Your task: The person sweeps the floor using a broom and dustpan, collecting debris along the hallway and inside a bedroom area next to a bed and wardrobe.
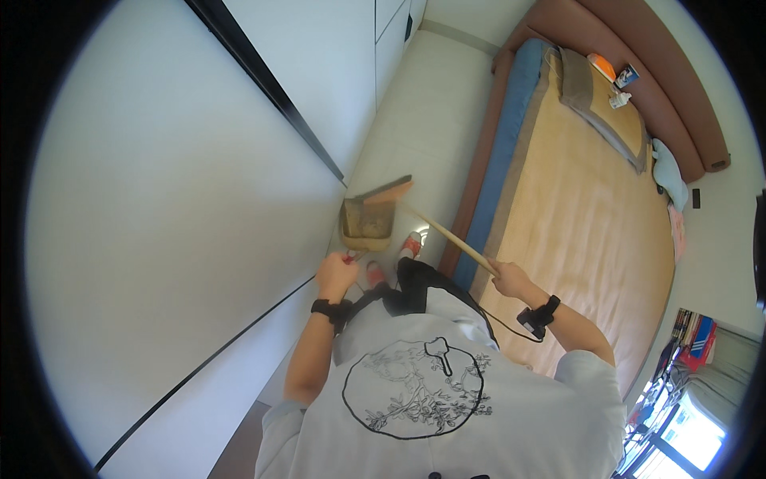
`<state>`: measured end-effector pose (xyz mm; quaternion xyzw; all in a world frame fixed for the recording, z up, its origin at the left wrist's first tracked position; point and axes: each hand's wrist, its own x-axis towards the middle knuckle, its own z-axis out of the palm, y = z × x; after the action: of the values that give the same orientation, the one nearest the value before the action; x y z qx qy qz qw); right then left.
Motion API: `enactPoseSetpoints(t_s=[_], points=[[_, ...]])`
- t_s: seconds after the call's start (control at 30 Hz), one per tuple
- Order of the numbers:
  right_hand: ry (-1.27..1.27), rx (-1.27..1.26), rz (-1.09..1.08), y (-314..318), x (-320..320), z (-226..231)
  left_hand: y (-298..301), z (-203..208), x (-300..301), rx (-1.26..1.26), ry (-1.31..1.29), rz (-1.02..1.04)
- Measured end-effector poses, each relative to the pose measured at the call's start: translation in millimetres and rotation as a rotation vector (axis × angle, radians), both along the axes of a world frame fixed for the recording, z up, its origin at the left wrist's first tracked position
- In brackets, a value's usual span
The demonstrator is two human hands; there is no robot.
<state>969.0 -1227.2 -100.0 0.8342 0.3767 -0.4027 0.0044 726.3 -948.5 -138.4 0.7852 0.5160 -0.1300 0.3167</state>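
Observation:
My left hand (338, 276) is closed round the top of a dustpan's upright handle, whose reddish end shows at the fingers. Below it the yellowish dustpan (368, 241) rests on the pale floor beside the white cabinet. In my right hand (513, 281) is the long wooden-coloured stick of a broom (451, 237), slanting down to the left. The broom's orange head with dark bristles (389, 191) lies at the dustpan's far, open edge. Any dirt in the pan is too small to make out.
White cabinet doors (199, 184) with a black vertical strip fill the left side. On the right stands a bed (574, 231) with a brown frame and a tan mat. A narrow strip of floor (435, 104) runs between them. My feet in reddish slippers (411, 243) are close to the dustpan.

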Motion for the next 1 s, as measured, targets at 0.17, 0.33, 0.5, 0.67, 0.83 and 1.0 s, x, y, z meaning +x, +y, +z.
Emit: enactPoseSetpoints(t_s=[0.17, 0.33, 0.5, 0.67, 0.83, 1.0], points=[[-0.037, 0.206, -0.14, 34.2, -5.6, -17.8, 0.1, 8.1, -8.8, 0.038, -0.011, 0.05], [-0.146, 0.107, -0.211, 102.0, 21.3, -65.2, 2.2, 10.6, -25.6, 0.058, 0.006, 0.044], [-0.16, -0.025, -0.282, 182.5, 44.6, -53.8, -3.5, 5.1, -39.1, 0.076, 0.063, 0.04], [-0.172, 0.018, -0.188, 221.9, 50.2, -88.7, -5.1, -3.1, -43.8, 0.105, 0.059, 0.058], [-0.131, -0.008, -0.098, 215.6, 9.5, -107.9, 1.4, 15.7, -34.3, 0.007, 0.066, 0.042], [-0.027, 0.006, -0.002, 151.2, -28.8, -79.8, 6.2, 17.1, -34.8, 0.032, 0.06, 0.019]])
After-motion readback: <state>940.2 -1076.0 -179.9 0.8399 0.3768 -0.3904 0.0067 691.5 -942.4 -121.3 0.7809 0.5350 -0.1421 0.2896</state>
